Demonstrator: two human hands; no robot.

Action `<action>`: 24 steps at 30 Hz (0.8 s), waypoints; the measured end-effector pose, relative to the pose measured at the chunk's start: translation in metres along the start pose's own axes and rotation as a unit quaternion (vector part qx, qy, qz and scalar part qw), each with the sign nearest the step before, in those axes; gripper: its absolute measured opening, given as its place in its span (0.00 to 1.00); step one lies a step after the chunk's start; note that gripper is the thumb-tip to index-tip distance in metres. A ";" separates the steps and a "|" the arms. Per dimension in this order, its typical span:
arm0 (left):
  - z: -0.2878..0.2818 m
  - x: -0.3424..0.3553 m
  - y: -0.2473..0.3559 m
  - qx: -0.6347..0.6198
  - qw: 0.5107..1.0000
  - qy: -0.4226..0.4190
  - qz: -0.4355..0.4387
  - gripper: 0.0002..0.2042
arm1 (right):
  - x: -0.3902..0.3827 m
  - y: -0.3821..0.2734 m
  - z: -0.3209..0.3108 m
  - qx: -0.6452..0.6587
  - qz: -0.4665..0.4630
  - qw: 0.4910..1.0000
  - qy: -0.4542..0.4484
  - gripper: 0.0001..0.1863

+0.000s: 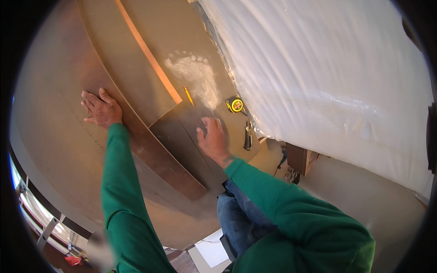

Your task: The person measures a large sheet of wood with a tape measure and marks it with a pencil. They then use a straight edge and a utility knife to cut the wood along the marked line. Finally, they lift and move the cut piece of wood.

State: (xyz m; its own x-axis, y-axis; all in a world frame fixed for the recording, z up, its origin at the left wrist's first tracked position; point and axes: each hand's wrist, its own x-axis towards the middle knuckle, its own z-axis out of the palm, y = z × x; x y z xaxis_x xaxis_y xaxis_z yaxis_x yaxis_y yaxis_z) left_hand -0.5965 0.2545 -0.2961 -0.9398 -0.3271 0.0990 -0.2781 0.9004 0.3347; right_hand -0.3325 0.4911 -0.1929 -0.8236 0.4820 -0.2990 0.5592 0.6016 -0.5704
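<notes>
My left hand (102, 109) lies flat with its fingers spread on a large brown panel (59, 127). Beside it, a long, dark brown strip (161, 159) runs along the work surface. My right hand (213, 140) is over a dark brown board (184, 141), thumb apart and the other fingers loosely bent, with nothing visible in it. Just beyond that hand lies a yellow pencil (188, 96). To its right are a yellow and black tape measure (235, 104) and a slim black hand tool (247, 135), whose kind is unclear.
A narrow orange-brown wooden strip (150, 54) reaches toward the dark board. Pale dust (195, 75) marks the surface near the pencil. Translucent plastic sheeting (327, 82) covers something large at right. A brown block-like piece (298, 160) stands below it. White paper (213, 250) lies near my legs.
</notes>
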 end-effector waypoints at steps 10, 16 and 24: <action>-0.002 -0.002 -0.009 0.040 0.999 -0.021 -0.011 0.34 | -0.045 0.185 -0.080 -0.224 0.251 0.941 -0.044 0.39; -0.009 -0.010 0.007 0.047 0.997 -0.055 -0.013 0.31 | -0.128 0.182 -0.091 -0.179 0.202 0.962 -0.034 0.29; -0.019 -0.013 0.013 -0.009 0.991 -0.076 -0.109 0.30 | -0.005 -0.068 -0.043 0.157 0.145 0.971 -0.110 0.23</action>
State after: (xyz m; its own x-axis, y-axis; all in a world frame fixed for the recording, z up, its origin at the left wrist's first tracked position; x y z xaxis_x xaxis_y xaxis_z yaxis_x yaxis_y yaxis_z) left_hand -0.5838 0.2648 -0.2749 -0.8775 -0.4643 -0.1198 -0.4750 0.8075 0.3497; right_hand -0.3627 0.4752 -0.1192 -0.6553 0.4330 -0.6189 0.7427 0.2202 -0.6324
